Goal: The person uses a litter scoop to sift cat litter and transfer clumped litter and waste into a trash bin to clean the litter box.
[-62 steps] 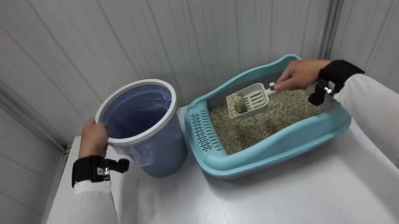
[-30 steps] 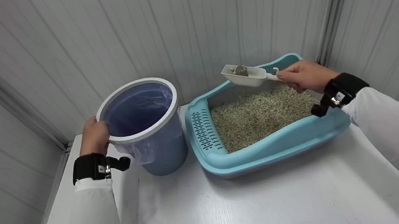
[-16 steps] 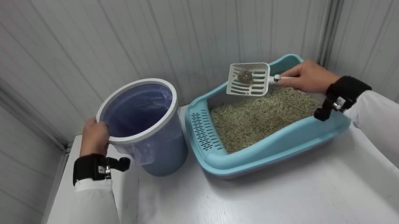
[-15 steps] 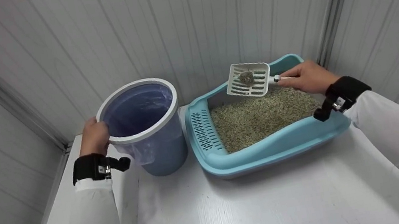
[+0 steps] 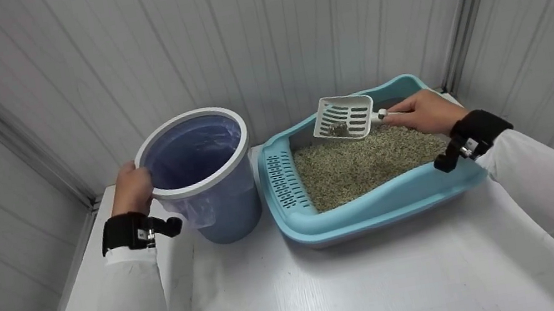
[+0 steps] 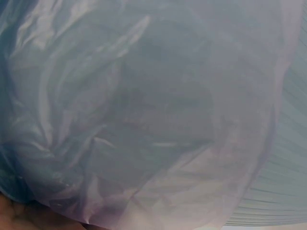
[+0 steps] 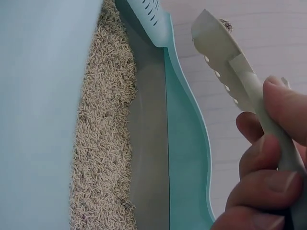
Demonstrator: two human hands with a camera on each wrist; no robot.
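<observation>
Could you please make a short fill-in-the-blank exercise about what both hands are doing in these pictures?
1. The right hand holds a white slotted ____ by its handle.
2. The clump in it hangs above the litter inside the light blue ____.
3. The left hand grips the rim of the ____, which is lined with a thin plastic bag.

Missing words: scoop; litter box; bin
</observation>
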